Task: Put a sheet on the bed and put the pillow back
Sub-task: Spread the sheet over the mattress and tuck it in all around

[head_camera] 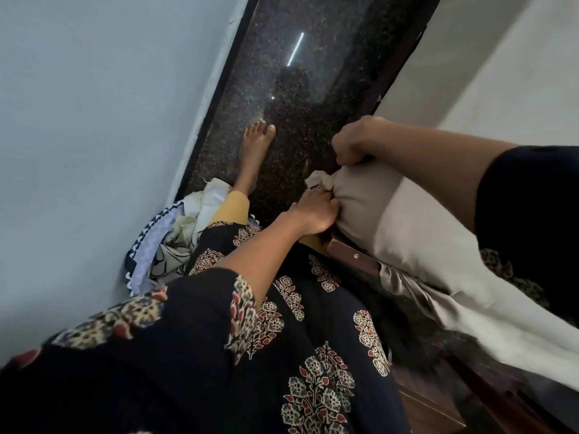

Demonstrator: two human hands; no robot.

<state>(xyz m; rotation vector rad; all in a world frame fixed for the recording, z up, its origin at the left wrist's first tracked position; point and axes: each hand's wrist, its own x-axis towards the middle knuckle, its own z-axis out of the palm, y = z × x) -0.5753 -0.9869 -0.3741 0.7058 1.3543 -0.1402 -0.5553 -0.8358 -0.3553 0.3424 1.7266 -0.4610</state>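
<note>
A beige sheet [416, 245] covers the mattress corner at the right, above the dark wooden bed frame [351, 256]. My left hand [316, 211] grips the bunched sheet at the corner from below. Above it, my right hand [354, 142] is curled over the top of the same corner, holding the fabric. A loose tail of sheet hangs down along the bed's side [438, 308]. No pillow is in view.
A pile of crumpled patterned cloth [169, 242] lies on the dark speckled floor [297, 73] against the pale wall [94, 120]. My bare foot [255, 148] stands in the narrow gap between wall and bed.
</note>
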